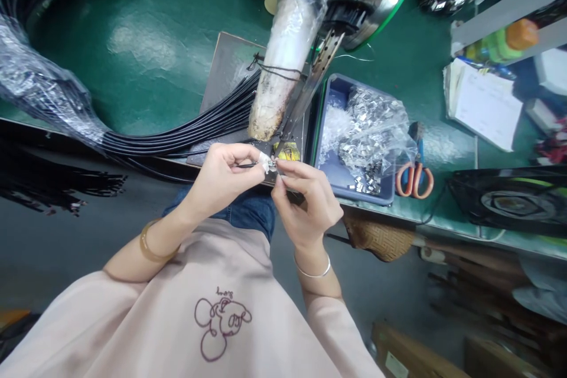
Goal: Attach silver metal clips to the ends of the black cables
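My left hand [221, 180] is closed in a pinch on the end of a thin black cable [248, 164], its fingertip wrapped in white tape. My right hand [305, 201] meets it from the right, fingers pinched on a small metal clip [271, 164] at the cable's tip. Both hands hover at the near edge of the green workbench [155, 41], just below a tool's metal tip [287, 130]. A bundle of black cables [186, 130] runs left from a dark plate [225, 65].
A blue tray [336, 171] with a plastic bag of metal clips [372, 130] stands right of my hands. Orange-handled scissors [414, 174] lie beside it. A plastic-wrapped machine column [287, 41] rises behind. A black fan [509, 201], papers [485, 106] and bottles sit at the right.
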Demonstrator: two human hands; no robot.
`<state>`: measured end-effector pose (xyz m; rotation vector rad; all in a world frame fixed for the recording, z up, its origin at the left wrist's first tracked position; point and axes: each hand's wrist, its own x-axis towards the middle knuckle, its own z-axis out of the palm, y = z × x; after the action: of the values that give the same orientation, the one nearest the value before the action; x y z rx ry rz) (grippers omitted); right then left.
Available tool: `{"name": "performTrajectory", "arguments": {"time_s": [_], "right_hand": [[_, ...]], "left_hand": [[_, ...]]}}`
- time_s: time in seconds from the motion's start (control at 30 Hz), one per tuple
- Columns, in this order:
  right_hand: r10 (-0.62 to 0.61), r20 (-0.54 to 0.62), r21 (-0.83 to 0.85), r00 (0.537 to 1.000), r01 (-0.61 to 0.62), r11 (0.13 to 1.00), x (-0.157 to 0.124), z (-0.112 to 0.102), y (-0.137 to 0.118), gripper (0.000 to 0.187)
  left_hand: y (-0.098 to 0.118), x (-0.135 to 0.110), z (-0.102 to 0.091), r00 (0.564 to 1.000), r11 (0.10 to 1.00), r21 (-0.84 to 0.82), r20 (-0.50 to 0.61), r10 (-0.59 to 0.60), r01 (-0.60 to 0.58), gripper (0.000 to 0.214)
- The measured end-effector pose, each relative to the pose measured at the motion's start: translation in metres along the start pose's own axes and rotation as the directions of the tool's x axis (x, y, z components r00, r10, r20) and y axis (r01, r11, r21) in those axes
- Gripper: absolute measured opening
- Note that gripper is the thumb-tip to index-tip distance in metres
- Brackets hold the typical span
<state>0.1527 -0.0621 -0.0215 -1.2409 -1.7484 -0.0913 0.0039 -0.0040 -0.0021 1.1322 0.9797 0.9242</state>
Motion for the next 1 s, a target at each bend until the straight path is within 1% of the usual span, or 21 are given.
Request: {"name": "performTrajectory", "arguments": {"time_s": [0.13, 0.27, 0.43, 0.6, 0.83, 1.0], "right_hand": [[0.030, 0.014, 0.000, 0.999, -0.030, 1.000, 0.0044, -0.0005, 0.0000, 0.021], [0.025, 0.020, 0.009, 0.999, -0.025, 1.000, 0.0070, -0.0007, 0.0016, 0.020], [0.022, 0.026, 0.002, 0.999, -0.022, 1.000, 0.0085, -0.0013, 0.0019, 0.019], [0.029, 0.031, -0.028, 0.999, -0.028, 0.999, 0.0105, -0.0029, -0.0013, 0.020], [0.015, 0.047, -0.014, 0.999, -0.015, 1.000, 0.0092, -0.0026, -0.0001, 0.022], [0.022, 0.054, -0.029, 0.998, -0.021, 0.999, 0.0087, -0.0026, 0.0011, 0.021]], "left_hand": [[0.0065, 0.0049, 0.0019, 1.000, 1.000, 0.001, -0.022, 0.005, -0.005, 0.010], [0.0094, 0.0069, 0.0031, 1.000, 1.000, -0.001, -0.029, 0.004, -0.004, 0.010], [0.0099, 0.0065, 0.0031, 1.000, 1.000, -0.014, -0.022, -0.013, 0.012, 0.007], [0.0109, 0.0065, 0.0026, 1.000, 1.000, -0.019, -0.012, -0.007, 0.006, 0.010], [0.0074, 0.0079, 0.0004, 0.999, 0.997, -0.060, 0.010, -0.045, 0.045, 0.004], [0.0065, 0.0080, -0.0004, 0.999, 0.999, -0.034, 0.016, -0.036, 0.037, 0.004]]}}
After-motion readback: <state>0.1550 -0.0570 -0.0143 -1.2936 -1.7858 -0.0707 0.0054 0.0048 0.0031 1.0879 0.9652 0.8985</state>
